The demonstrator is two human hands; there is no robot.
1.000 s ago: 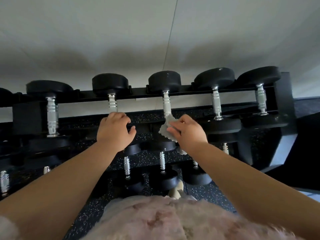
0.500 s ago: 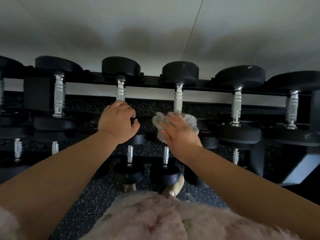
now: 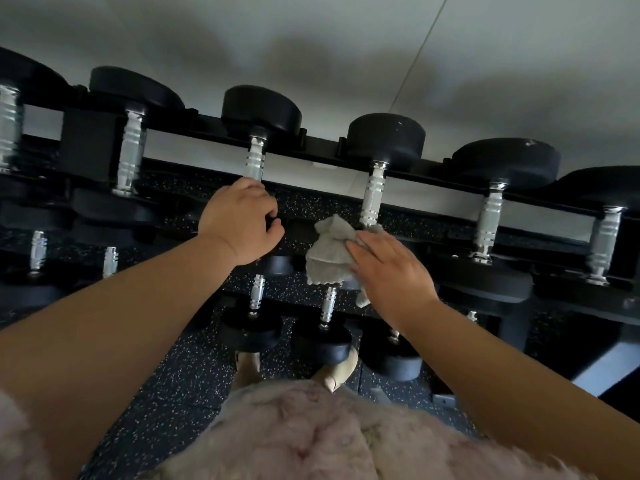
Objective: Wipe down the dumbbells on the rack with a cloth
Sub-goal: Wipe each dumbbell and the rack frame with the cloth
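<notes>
Left hand (image 3: 242, 220) clamped round a dumbbell handle (image 3: 255, 161) — right hand (image 3: 391, 271) flat on the cloth (image 3: 327, 252) just beside

Black dumbbells (image 3: 386, 136), ridged silver handles, lined up in rows on the black rack (image 3: 86, 143); crumpled grey cloth (image 3: 327, 252) sits against one's front head.

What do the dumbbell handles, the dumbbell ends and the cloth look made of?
Handles: bright metal, probably chromed steel; they shine and show knurled bands. Ends: matte black, likely rubber-coated; dull, little glare. Cloth: soft grey fabric, perhaps microfibre; it crumples into folds.
</notes>
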